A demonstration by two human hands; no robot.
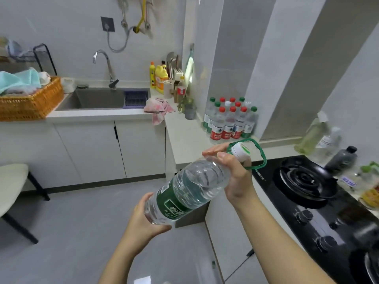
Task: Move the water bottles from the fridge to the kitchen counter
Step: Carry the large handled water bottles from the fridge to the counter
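Bottle (190,187) of clear water in both my hands, tilted, cap toward counter (184,140).
My right hand (235,177) grips its neck; left hand (143,218) cups its base; smaller capped bottles (229,119) stand grouped on counter.

You hold the large bottle (184,191) tilted before the desk (184,136); behind it the small bottles (227,119) stand on that desk, sink (98,99) to their left, stove (307,181) to their right.
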